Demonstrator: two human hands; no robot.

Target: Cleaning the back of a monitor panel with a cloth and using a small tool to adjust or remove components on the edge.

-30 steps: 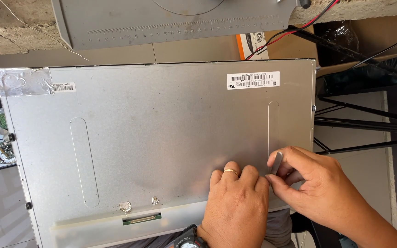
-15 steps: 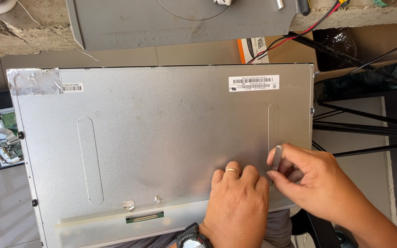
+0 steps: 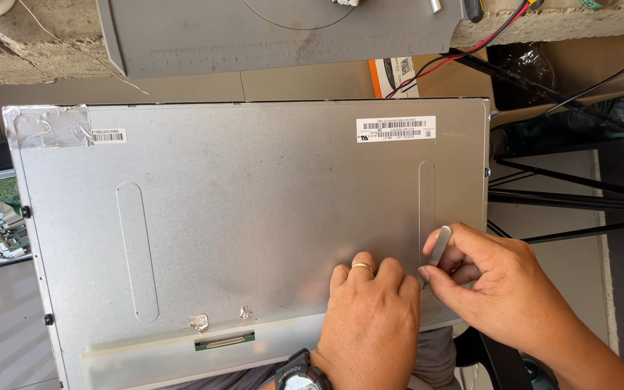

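Since a second ago the left hand (image 3: 370, 325) stays pressed flat, ungrasping, near the large grey metal panel's (image 3: 254, 217) lower-right edge, the right hand (image 3: 492, 289) still pinching a small flat metal tool (image 3: 439, 245), now raised slightly.

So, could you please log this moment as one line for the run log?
left hand: flat on metal panel | right hand: pinching small grey strip at panel's right edge | tape patch: far left corner
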